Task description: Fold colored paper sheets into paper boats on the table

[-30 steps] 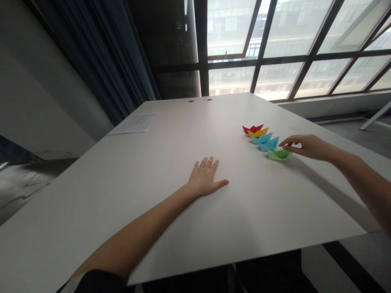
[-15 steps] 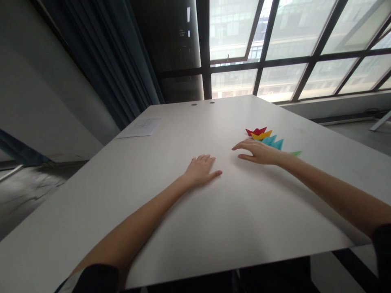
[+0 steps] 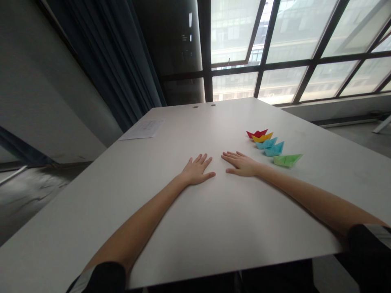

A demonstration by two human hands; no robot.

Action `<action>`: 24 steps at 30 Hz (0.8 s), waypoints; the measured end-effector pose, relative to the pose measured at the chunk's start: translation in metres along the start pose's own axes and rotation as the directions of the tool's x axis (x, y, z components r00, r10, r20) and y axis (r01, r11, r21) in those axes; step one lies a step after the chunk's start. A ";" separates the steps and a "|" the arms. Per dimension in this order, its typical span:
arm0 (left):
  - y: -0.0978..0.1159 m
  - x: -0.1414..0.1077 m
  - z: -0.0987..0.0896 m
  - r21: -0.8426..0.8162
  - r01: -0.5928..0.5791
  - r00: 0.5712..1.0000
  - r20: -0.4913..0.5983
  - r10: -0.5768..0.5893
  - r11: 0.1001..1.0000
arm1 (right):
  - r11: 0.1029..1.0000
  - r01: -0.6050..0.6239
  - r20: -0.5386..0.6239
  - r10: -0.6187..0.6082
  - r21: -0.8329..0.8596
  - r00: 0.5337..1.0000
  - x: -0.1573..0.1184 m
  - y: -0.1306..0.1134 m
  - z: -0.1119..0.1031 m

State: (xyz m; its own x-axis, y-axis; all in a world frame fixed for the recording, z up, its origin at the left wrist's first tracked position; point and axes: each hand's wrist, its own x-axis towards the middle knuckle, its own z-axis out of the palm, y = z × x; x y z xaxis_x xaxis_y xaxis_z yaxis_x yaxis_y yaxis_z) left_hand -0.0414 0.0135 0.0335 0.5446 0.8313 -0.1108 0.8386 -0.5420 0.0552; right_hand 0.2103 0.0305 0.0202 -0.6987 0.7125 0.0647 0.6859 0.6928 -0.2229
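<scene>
Daylight enters through tall, dark-framed windows point(image 3: 285, 42) behind a white worktop point(image 3: 214, 228), one pane point(image 3: 233, 34) ajar and a building point(image 3: 265, 34) visible outside. At left, a dark blue curtain point(image 3: 106, 53) hangs beside a shadowed grey wall point(image 3: 45, 85); grey floor point(image 3: 354, 136) shows at right, beyond the worktop's edge.

Looks like an office or meeting room, judging by the wide, smooth white bench point(image 3: 195, 215) with small, round, dark spots point(image 3: 196, 107) like cable holes near its far edge, the flat white paper sheet point(image 3: 143, 130) with faint print, the dark-framed glass windows point(image 3: 284, 64) facing a pale building point(image 3: 233, 87), and the long blue-grey fabric curtain point(image 3: 106, 53).
</scene>
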 end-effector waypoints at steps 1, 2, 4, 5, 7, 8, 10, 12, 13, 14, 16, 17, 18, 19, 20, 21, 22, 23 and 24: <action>0.000 0.000 0.000 0.006 0.002 1.000 0.006 -0.002 1.000 | 1.000 -0.006 0.006 0.006 -0.005 1.000 0.000 0.000 0.000; 0.000 0.001 0.000 0.009 0.004 1.000 0.009 -0.004 1.000 | 1.000 -0.011 0.011 0.011 -0.008 1.000 0.000 -0.001 -0.001; 0.000 0.001 -0.001 0.009 0.004 1.000 0.010 -0.004 1.000 | 1.000 -0.017 0.012 0.017 -0.008 1.000 0.000 -0.001 -0.002; 0.000 0.000 -0.002 0.007 0.003 1.000 0.008 -0.004 1.000 | 1.000 -0.019 0.009 0.019 -0.004 1.000 0.000 -0.002 -0.003; 0.000 0.000 -0.002 0.004 0.000 1.000 0.001 0.000 1.000 | 1.000 -0.020 -0.002 0.020 0.008 1.000 0.000 -0.003 -0.004; -0.001 -0.001 -0.002 0.003 -0.001 1.000 -0.005 0.001 1.000 | 1.000 -0.021 -0.010 0.021 0.015 1.000 0.000 -0.003 -0.004; -0.001 -0.001 -0.003 0.002 -0.001 1.000 -0.016 0.001 1.000 | 0.999 -0.023 -0.024 0.024 0.025 0.999 0.000 -0.004 -0.005; -0.002 -0.002 -0.003 -0.002 -0.003 1.000 -0.024 0.003 1.000 | 0.999 -0.026 -0.028 0.027 0.031 0.999 0.001 -0.005 -0.006; -0.002 -0.002 -0.003 -0.004 -0.003 1.000 -0.027 0.003 1.000 | 0.999 -0.028 -0.029 0.028 0.032 0.999 0.001 -0.005 -0.006; -0.003 -0.002 -0.003 -0.006 -0.005 1.000 -0.029 0.004 1.000 | 0.999 -0.028 -0.029 0.029 0.034 0.999 0.001 -0.004 -0.006; -0.003 -0.002 -0.003 -0.010 -0.007 0.999 -0.033 0.006 1.000 | 0.999 -0.028 -0.032 0.029 0.039 0.999 0.002 -0.004 -0.006; -0.003 -0.002 -0.003 -0.012 -0.007 0.999 -0.037 0.006 1.000 | 0.999 -0.028 -0.034 0.029 0.043 0.999 0.002 -0.003 -0.006; -0.003 -0.003 -0.003 -0.014 -0.006 0.999 -0.041 0.005 1.000 | 0.999 -0.028 -0.036 0.029 0.046 0.999 0.002 -0.003 -0.006; -0.003 -0.003 -0.003 -0.017 -0.005 0.999 -0.044 0.005 1.000 | 0.998 -0.028 -0.037 0.030 0.049 0.999 0.002 -0.003 -0.006; -0.003 -0.003 -0.004 -0.020 -0.005 0.999 -0.046 0.004 1.000 | 0.998 -0.029 -0.038 0.031 0.050 0.999 0.002 -0.003 -0.006; -0.002 -0.004 -0.004 -0.022 -0.004 0.999 -0.048 0.003 1.000 | 0.998 -0.031 -0.038 0.033 0.049 0.999 0.002 -0.003 -0.006; -0.002 -0.004 -0.004 -0.023 -0.004 0.999 -0.049 0.003 1.000 | 0.998 -0.033 -0.037 0.034 0.046 0.999 0.002 -0.003 -0.006; -0.002 -0.005 -0.005 -0.023 -0.005 0.999 -0.049 0.003 1.000 | 0.999 -0.035 -0.035 0.036 0.042 0.999 0.002 -0.004 -0.006; -0.002 -0.005 -0.005 -0.024 -0.006 0.999 -0.051 0.004 1.000 | 0.999 -0.037 -0.034 0.038 0.038 0.999 0.002 -0.005 -0.007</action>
State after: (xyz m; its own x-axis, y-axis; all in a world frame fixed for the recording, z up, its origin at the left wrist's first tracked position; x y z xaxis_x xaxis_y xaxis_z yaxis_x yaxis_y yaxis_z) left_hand -0.0460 0.0107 0.0388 0.5483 0.8341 -0.0603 0.8356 -0.5435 0.0799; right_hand 0.2068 0.0298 0.0278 -0.6648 0.7417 0.0891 0.7028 0.6614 -0.2620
